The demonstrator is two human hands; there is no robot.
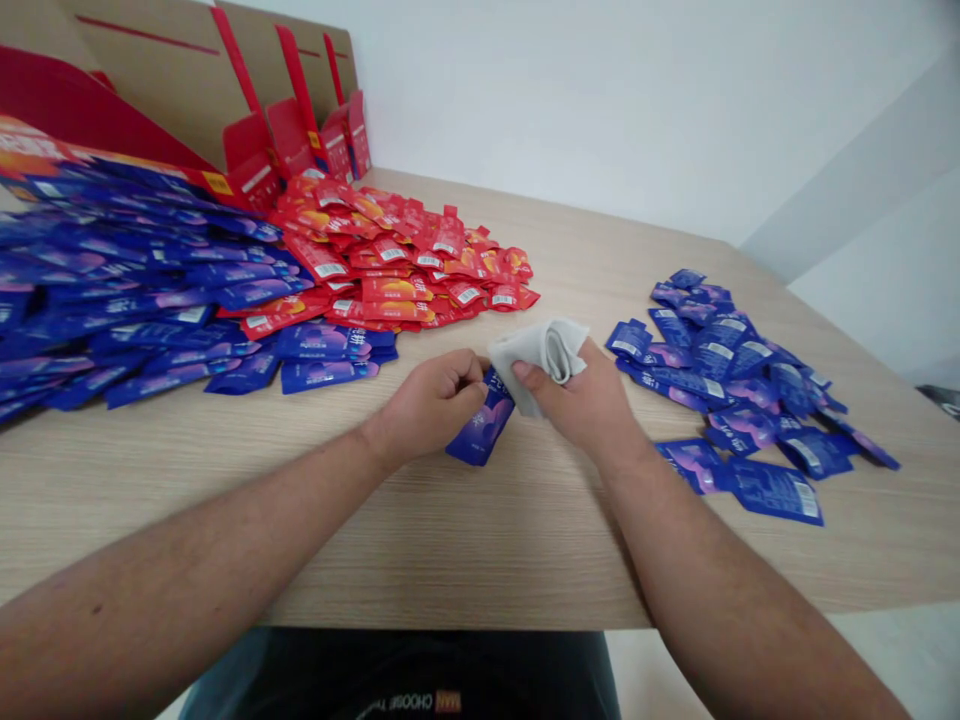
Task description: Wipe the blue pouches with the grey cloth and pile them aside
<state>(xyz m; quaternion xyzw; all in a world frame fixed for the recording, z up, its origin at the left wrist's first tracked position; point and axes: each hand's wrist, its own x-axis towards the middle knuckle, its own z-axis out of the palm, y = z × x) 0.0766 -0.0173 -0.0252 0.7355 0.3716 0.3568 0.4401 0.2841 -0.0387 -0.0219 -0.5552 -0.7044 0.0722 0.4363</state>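
Between my hands a blue pouch [480,430] with a pink and purple print hangs tilted above the table. The closed fingers of my left hand [439,400] grip it near its upper end. My right hand [585,395] is closed around a folded pale grey cloth [540,355], thumb on top. The cloth touches or overlaps the pouch's upper right edge; its contact there is partly hidden.
A large heap of blue pouches [135,290] covers the left side, beside a pile of red pouches [405,260]. Open red cardboard boxes [255,160] stand behind, near the wall. Another group of blue pouches [727,360] lies on the right of the wooden table [450,560].
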